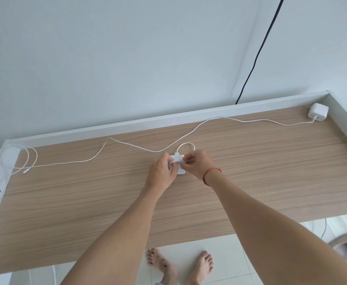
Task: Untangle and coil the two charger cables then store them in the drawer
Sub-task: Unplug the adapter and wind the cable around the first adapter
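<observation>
At the centre of the frame both hands meet over a white charger brick (178, 163) on the wooden desk (86, 194). The left hand (162, 171) is curled around the brick's left side, and the right hand (199, 164), a red string (209, 174) at its wrist, pinches the cable turns wound across the brick. A short cable loop (186, 145) arches just above the hands. The 2nd cable (127, 143) lies uncoiled across the desk, from a loose tangle at the left edge to a 2nd white charger (317, 112) in the upper right corner.
</observation>
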The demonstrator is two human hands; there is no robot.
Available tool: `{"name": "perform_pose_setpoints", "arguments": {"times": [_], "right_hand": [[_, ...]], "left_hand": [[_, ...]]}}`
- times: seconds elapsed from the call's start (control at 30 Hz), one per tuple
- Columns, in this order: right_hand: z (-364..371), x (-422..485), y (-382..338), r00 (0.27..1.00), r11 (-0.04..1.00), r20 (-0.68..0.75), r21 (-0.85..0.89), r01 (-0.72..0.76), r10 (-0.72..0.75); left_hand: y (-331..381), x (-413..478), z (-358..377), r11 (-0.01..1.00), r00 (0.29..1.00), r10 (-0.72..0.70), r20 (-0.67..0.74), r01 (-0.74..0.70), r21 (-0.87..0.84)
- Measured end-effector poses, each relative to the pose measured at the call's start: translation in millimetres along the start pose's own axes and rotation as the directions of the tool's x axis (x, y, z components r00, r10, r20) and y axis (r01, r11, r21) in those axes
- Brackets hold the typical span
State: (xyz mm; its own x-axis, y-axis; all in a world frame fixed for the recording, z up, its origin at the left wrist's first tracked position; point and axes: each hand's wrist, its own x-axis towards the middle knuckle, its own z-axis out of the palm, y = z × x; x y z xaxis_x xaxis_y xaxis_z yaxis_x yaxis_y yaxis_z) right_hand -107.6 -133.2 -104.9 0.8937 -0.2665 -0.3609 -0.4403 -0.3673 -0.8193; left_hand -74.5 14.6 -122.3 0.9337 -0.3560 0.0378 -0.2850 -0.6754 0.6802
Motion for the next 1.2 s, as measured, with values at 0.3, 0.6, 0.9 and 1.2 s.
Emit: {"name": "perform_pose_setpoints", "arguments": {"times": [0.3,0.6,0.9,1.2], "right_hand": [[2,-4,-3,1.000,0.999,-0.005,0.038,0.006,-0.006],[-5,-5,6,0.999,0.983,0.033,0.177,-0.046,0.040],[-13,-4,15,0.987,0.986,0.162,0.162,-0.044,0.018],[-8,0,13,0.914,0.718,-0.024,0.627,-0.302,0.405]], "left_hand": [[6,-7,4,0.997,0.996,-0.052,-0.071,0.056,0.059],[7,5,-17,0.997,0.986,0.011,0.164,-0.023,0.070],[18,5,-15,0.987,0.974,0.048,0.222,-0.080,0.138],[18,10,-14,0.954,0.953,0.175,0.245,-0.226,0.195]]}}
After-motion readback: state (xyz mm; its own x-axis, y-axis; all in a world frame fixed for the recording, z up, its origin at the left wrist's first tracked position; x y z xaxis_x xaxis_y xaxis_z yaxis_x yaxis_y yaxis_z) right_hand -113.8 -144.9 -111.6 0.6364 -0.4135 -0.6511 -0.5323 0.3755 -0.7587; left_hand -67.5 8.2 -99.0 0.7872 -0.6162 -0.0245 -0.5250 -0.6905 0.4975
